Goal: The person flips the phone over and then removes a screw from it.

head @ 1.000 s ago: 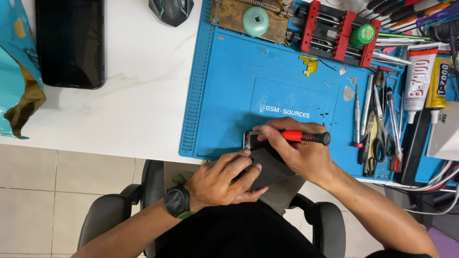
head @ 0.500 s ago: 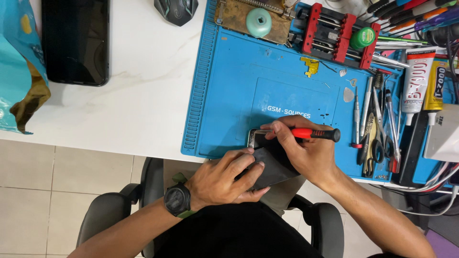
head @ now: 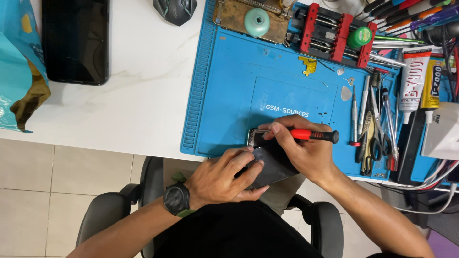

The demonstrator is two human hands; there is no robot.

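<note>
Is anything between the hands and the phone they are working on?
Nothing visible. The left hand rests directly on the phone at the blue mat's near edge, and the right hand brings a red-handled screwdriver to its top end.

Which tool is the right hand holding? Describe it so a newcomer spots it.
Start at the blue work mat on the white desk. At its near edge the right hand grips a screwdriver over a dark phone. Red shaft, black end cap; the other tools lie unheld along the mat's right side.
</note>
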